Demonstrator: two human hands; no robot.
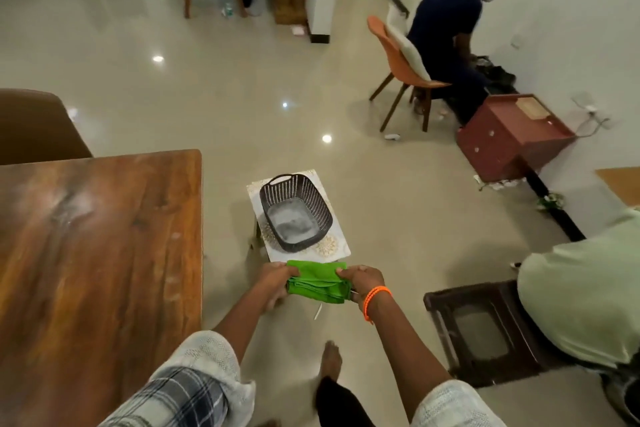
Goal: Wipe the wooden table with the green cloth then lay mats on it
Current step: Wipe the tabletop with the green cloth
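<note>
Far left, rounded brown chair back (38, 125) behind the wooden table (97, 253): rectangular top, glossy reddish-brown grain with a pale dull smear near the far end. Nothing visible on it here. Right of the table edge, glossy beige floor tile (242, 87) with ceiling-light glints. Small stool (332, 253) with a pale patterned top carries a dark slotted plastic basket (294, 211), rectangular with rounded corners, loop handle at the far end, greyish flat bottom. Just in front of the stool, the green cloth (317, 282), soft and folded into a thick pad, held in the air off the table. Left hand (273, 282) grips its left end, fingers curled around the folds; right hand (362, 279) pinches the right end, orange beaded band (375, 300) on that wrist. Hands close together, cloth between them. Bare foot (330, 357) below. Further right, dark square plastic stool (485, 329), a person in a pale green shirt (588, 291) at frame edge. Far back, a seated person on an orange moulded chair (398, 59), reddish box-like cabinet (512, 135) beside.
</note>
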